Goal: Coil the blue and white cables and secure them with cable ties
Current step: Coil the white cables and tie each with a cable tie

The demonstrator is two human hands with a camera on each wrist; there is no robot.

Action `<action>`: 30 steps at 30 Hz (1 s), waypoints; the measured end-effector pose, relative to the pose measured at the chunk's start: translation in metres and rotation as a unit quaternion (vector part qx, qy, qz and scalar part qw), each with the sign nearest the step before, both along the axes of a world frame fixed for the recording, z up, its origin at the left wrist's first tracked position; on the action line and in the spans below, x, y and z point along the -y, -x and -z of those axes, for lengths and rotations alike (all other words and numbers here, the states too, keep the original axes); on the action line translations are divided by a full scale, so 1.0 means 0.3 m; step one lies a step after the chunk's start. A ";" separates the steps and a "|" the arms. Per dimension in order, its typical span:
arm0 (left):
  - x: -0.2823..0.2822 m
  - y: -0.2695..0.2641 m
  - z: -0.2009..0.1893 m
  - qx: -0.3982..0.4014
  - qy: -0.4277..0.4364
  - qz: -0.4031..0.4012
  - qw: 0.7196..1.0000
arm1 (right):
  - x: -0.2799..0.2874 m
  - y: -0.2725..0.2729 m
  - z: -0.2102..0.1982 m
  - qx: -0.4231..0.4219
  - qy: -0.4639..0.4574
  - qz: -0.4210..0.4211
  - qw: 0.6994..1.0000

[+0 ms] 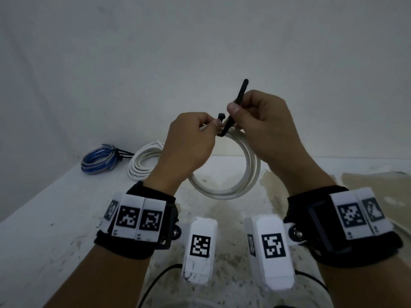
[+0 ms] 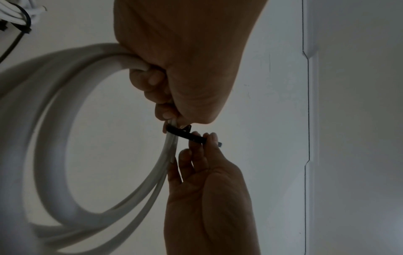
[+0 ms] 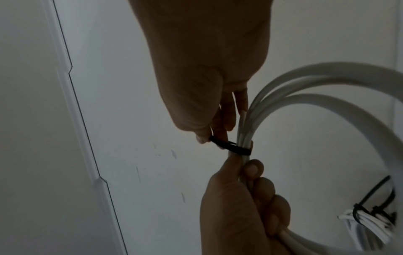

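1. Head view: my left hand [image 1: 189, 141] grips the coiled white round cable [image 1: 249, 161] above the white table [image 1: 55, 207]; the loop may spring apart if that grip slackens
2. Left wrist: my fingers [image 2: 150, 79] curl tightly round the strands
3. Right wrist: my right hand [image 3: 209, 89] pinches the black plastic cable tie [image 3: 231, 146]; its tail might slip

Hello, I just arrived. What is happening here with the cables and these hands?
A person is fastening a coiled white cable with a black cable tie. The left hand grips the coil at its top, held above the table, and the right hand pinches the tie's free end. The tie is wrapped around the strands but does not look closed yet. At the back left lie a blue coil and another white coil, both already tied.
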State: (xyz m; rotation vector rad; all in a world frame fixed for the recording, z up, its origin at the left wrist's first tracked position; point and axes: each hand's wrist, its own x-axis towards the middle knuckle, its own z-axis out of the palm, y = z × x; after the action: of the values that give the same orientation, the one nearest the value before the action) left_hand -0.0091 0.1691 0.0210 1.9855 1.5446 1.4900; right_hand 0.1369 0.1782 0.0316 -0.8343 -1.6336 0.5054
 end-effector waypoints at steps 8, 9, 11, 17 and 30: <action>-0.006 -0.020 0.019 -0.024 0.003 -0.011 1.000 | -0.027 0.005 0.009 0.117 0.040 0.062 0.990; -0.006 -0.020 0.020 -0.025 0.003 -0.012 1.000 | -0.023 0.006 0.007 0.126 0.038 0.065 0.989; -0.007 -0.016 0.021 -0.022 0.003 -0.018 1.000 | -0.020 0.004 0.001 0.139 0.029 0.066 0.988; -0.011 0.007 0.013 0.001 0.005 -0.028 1.000 | -0.015 -0.003 0.000 0.159 0.000 0.086 0.984; -0.016 0.024 0.015 0.010 0.019 -0.046 0.999 | 0.001 0.006 0.009 0.132 -0.012 0.059 0.989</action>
State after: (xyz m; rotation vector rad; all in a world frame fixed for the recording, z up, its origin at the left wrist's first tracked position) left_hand -0.0164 0.1740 0.0165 1.8985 1.6634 1.4978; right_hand 0.1353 0.1779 0.0290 -1.0059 -1.8136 0.3013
